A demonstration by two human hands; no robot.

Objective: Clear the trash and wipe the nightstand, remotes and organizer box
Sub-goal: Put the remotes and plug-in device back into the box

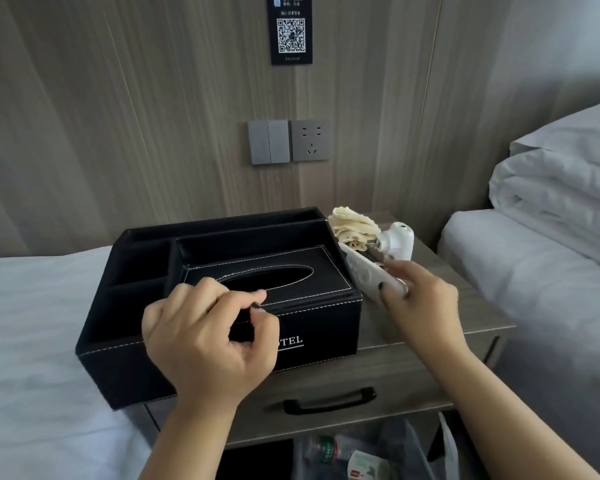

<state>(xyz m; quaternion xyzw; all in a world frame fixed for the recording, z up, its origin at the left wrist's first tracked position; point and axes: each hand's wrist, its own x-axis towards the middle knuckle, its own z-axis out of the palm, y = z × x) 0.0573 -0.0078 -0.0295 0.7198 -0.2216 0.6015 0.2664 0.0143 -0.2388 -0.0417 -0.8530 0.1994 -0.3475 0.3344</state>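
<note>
Black leather organizer box (136,327) sits on the left part of the grey wood-grain nightstand (430,327), its left end overhanging toward the white-sheeted bed (32,323). Right of the box, on the nightstand: white remote control (357,268), with crumpled cream cloth (352,223) and white plastic plug-in device (397,239) behind it. Below the nightstand front lies a translucent trash bag (378,455); on the wall behind, a grey switch and socket panel (288,142).

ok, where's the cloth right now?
Head view, right of centre: the cloth sits bunched on the nightstand at the back right corner of the organizer box, just behind the white remote and left of a white plug-in device.
</note>
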